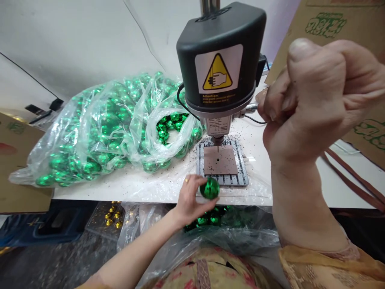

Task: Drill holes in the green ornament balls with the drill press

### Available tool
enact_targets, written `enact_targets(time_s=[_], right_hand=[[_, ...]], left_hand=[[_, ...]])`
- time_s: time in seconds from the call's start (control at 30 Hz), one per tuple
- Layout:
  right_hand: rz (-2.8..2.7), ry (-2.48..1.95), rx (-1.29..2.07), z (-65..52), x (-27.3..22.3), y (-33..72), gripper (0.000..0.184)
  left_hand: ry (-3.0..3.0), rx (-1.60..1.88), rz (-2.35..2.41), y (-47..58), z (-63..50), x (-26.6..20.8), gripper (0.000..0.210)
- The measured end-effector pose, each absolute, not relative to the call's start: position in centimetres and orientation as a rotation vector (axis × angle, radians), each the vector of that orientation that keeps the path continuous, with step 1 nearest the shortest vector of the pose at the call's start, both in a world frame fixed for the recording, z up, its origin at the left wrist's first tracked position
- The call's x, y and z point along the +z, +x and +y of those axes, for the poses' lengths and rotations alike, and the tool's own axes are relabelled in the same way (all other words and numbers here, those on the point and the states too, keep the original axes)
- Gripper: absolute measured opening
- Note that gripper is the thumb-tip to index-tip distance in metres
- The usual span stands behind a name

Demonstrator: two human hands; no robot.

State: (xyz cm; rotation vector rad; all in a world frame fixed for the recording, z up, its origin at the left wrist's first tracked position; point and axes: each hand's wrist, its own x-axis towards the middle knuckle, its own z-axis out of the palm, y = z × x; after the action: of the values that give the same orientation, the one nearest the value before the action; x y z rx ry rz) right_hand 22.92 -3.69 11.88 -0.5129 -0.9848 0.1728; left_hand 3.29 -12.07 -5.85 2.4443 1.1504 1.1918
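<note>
My left hand [191, 198] pinches a shiny green faceted ball [209, 188] between thumb and fingers, just in front of the drill press base [242, 178]. My right hand [315, 92] is closed in a fist at the right of the black drill press [222, 44], around the end of its metal feed lever [251, 107]; the fingers hide most of the grip. The thin drill bit [218, 148] points down over a brown square board [227, 160] with a small hole in it.
Left of the press lies a big clear plastic bag [138, 132] full of green balls. More green balls [213, 218] sit in plastic below the table edge. Dark shavings litter the white table [90, 192]. Cardboard boxes [327, 52] stand right and left; gold balls [113, 216] lie lower left.
</note>
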Motion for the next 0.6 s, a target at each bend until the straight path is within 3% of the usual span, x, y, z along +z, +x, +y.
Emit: enact_targets(time_s=[0.23,0.3,0.37,0.47,0.6], right_hand=[[-0.981,-0.516,0.193,-3.1,12.2,23.0,0.041],[-0.968,-0.534,0.21,-3.3,12.1,23.0,0.04],[-0.956,-0.534,0.226,-3.3,12.0,23.0,0.04],[-0.948,-0.506,0.23,-3.1,12.0,23.2,0.039],[-0.957,-0.491,0.224,-2.9,12.0,23.3,0.04]], left_hand=[[3.025,0.461,1.008,-1.8,-19.6,-9.6,0.057],[3.035,0.568,0.962,-2.4,-18.8,-9.6,0.052],[2.967,0.923,0.948,-2.8,-16.0,-8.4,0.037],[2.656,1.289,1.308,-3.1,-8.5,-4.8,0.025],[2.329,1.09,1.782,-3.6,3.3,-1.0,0.034]])
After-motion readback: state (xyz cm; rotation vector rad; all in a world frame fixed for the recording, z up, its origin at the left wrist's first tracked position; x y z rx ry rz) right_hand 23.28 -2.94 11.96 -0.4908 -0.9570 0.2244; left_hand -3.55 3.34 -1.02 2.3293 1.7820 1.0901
